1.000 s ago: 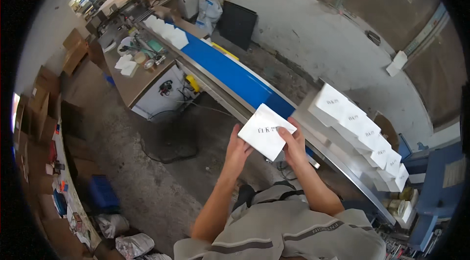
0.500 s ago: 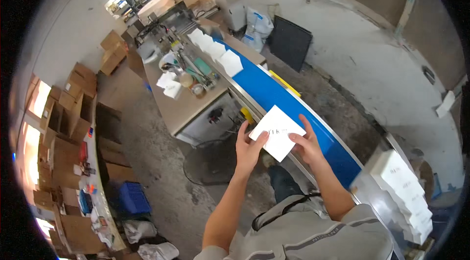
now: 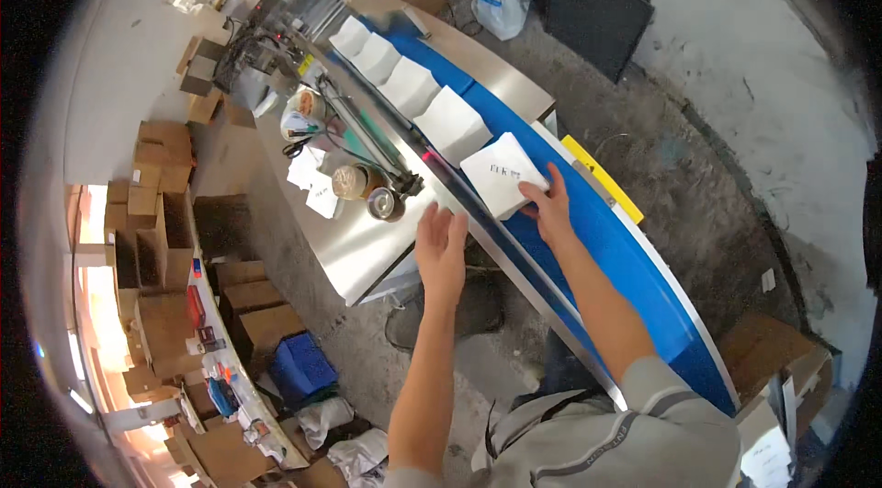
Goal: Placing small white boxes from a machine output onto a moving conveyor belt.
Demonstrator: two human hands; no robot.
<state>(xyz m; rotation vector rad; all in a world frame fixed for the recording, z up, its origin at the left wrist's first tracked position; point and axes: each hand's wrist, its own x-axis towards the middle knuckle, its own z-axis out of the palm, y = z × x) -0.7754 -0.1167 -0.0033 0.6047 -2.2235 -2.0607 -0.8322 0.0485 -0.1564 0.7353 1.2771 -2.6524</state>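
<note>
My right hand (image 3: pixel 548 203) grips the near right corner of a white square packet (image 3: pixel 501 166) with dark print, its thumb on top. The packet is over the blue conveyor belt (image 3: pixel 606 277), beside the nearest of several white packets (image 3: pixel 452 125) in a row along it. I cannot tell whether it rests on the belt. My left hand (image 3: pixel 442 244) is apart from it, empty, with fingers loosely spread, near the belt's left metal rail and the corner of the metal worktable (image 3: pixel 344 254).
On the worktable sit a jar (image 3: pixel 384 203), white printed pieces (image 3: pixel 322 198) and scissors (image 3: pixel 294 149). A yellow bar (image 3: pixel 602 177) sticks out right of the belt. More white packets (image 3: pixel 765 453) are at lower right. Cartons (image 3: pixel 165 153) and a blue crate (image 3: pixel 303 364) are at left.
The packet has moved from in front of me, held in both hands, to the end of the row on the belt. My left hand has let go. The view has shifted.
</note>
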